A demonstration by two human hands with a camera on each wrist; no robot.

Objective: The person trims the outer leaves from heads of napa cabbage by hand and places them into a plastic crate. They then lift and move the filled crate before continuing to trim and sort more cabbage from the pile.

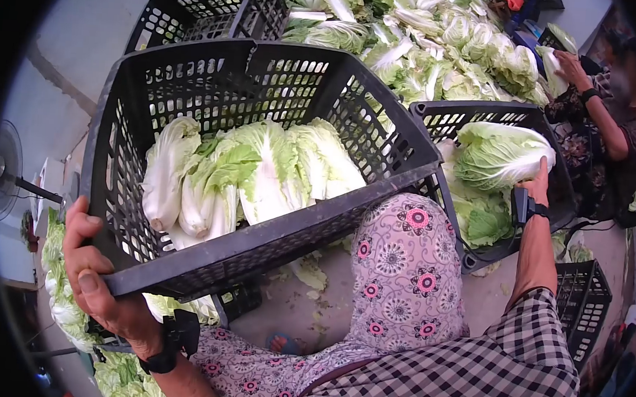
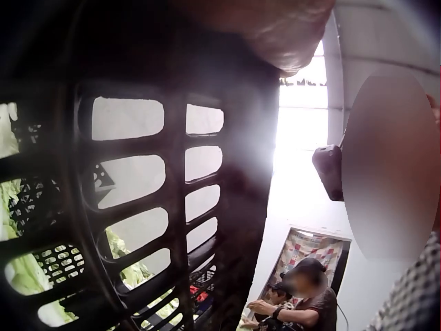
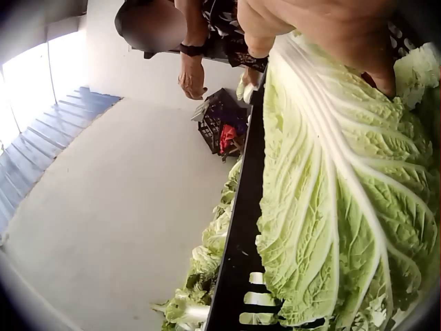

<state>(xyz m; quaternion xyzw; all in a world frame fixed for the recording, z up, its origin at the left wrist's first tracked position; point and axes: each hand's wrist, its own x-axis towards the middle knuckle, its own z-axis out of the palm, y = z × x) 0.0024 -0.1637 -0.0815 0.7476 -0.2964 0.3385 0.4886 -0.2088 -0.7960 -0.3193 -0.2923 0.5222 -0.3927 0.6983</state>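
A large black crate [image 1: 257, 246] with several cabbages [image 1: 265, 170] in it is tilted before the person. The left hand [image 1: 105, 284] grips its lower left corner; in the left wrist view, part of that hand [image 2: 275, 31] lies over the dark crate wall [image 2: 241, 193]. At the right, the right hand [image 1: 537, 184] holds a cabbage [image 1: 499, 155] by its white base over a second black crate [image 1: 483, 110]. The right wrist view shows the right hand [image 3: 331, 34] on the same cabbage [image 3: 331, 179]; some fingers are hidden.
A big cabbage pile [image 1: 429, 45] lies behind the crates. An empty-looking crate [image 1: 198, 13] stands at the back left, another crate [image 1: 581, 309] at the lower right. Another person [image 1: 628, 130] handles a cabbage at the right. A fan [image 1: 7, 161] stands at the far left.
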